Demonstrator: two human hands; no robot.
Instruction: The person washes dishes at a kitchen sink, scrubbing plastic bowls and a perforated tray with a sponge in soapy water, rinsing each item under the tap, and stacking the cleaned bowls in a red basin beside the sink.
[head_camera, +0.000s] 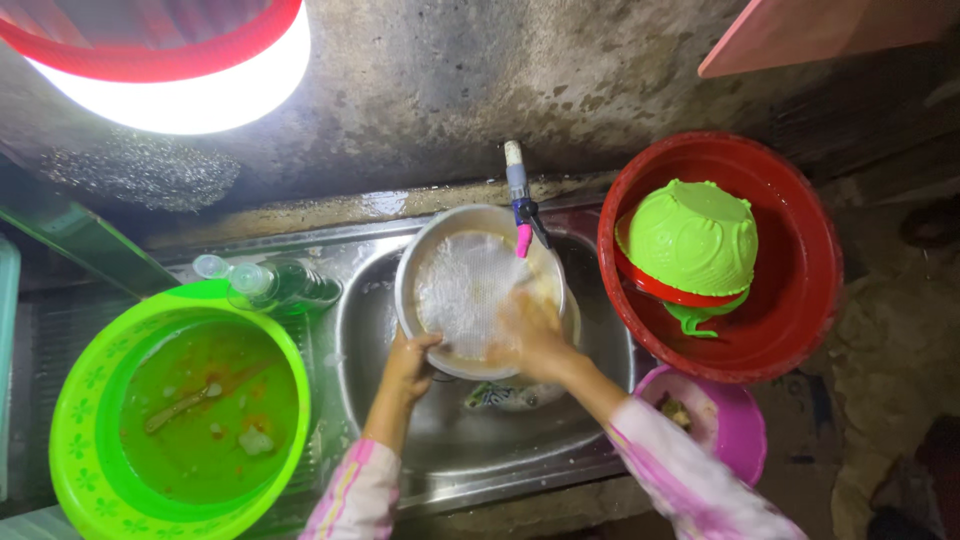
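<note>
A round metal plate (425, 250) stands tilted over the steel sink (470, 450), its face white with foam. My left hand (408, 362) grips the plate's lower left rim. Flat on the plate's lower right face lies my right hand (530, 335), blurred; whether it holds a sponge or cloth I cannot tell. A tap (520, 195) with a blue and pink handle hangs over the plate's top edge. Another dish (510, 397) lies in the sink under the plate.
A green basin (80, 420) of dirty water with food scraps sits left. A clear bottle (275, 285) lies by the sink's left rim. A red basin (800, 300) on the right holds an upturned green colander (695, 240). A small purple bowl (740, 430) sits below it.
</note>
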